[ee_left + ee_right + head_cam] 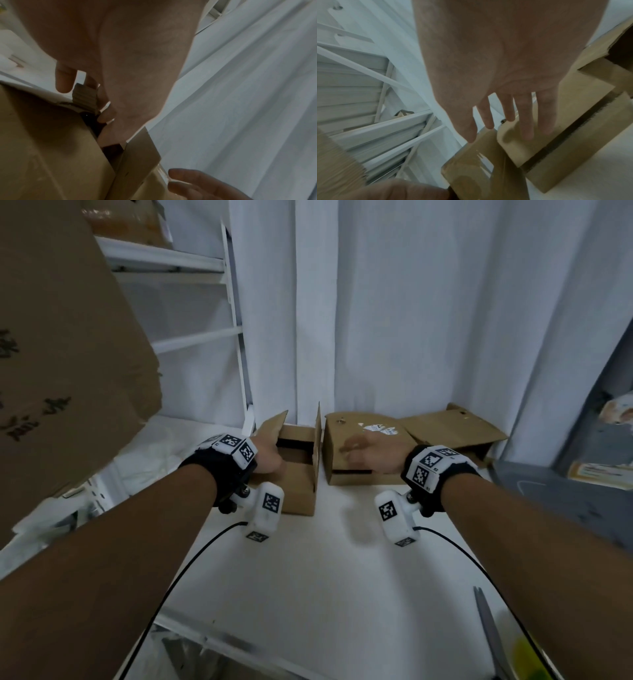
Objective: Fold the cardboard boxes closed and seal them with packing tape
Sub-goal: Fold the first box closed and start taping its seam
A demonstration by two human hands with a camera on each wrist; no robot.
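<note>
Small open brown box point(297, 470) at frame centre: matt corrugated cardboard, one flap under glossy clear tape point(481, 159). Behind, white pleated cloth curtain point(428, 313); smooth white tabletop point(325, 577).

Both bare forearms reached forward, each wrist strapped with a black band carrying white marker blocks. The left hand point(269, 455) sat at about eleven o'clock, its fingers point(64, 79) curled downward over a cardboard edge. The right hand point(371, 451), at about one o'clock, was held palm down, its fingers point(526, 115) straight and slightly spread.
</note>
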